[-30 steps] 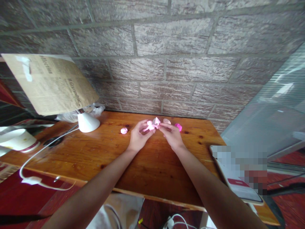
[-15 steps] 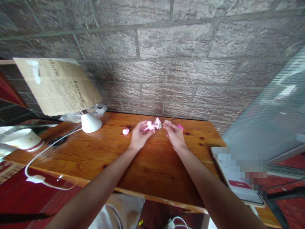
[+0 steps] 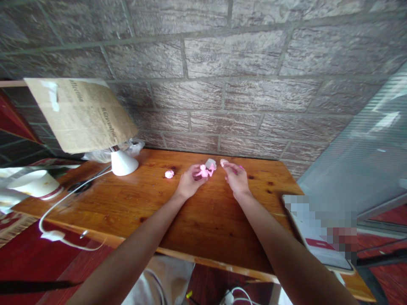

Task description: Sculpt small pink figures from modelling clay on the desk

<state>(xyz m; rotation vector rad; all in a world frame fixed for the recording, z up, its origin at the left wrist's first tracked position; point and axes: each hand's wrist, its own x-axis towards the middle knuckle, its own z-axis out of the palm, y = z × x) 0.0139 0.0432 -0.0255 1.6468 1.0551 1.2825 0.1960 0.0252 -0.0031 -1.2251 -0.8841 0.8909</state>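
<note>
My left hand [image 3: 190, 183] is closed in a pinch on a small pink clay figure [image 3: 206, 170] with a pale cap, held just above the wooden table [image 3: 133, 203]. My right hand [image 3: 235, 179] rests a little to its right, fingers curled near a pale pink clay piece [image 3: 224, 162]. A magenta lump [image 3: 241, 168] is mostly hidden behind that hand. A small pink clay blob [image 3: 169, 174] lies on the table left of my left hand.
A white lamp base [image 3: 124, 164] with a cord [image 3: 63, 199] stands at the back left, under a brown paper sheet [image 3: 82, 114]. A white cup [image 3: 30, 184] sits far left. A blurred device [image 3: 321, 228] lies at the right edge. A brick wall backs the table.
My hands have drawn apart: the right hand let go of the pink figure and moved right, while the left hand lowered the figure slightly.
</note>
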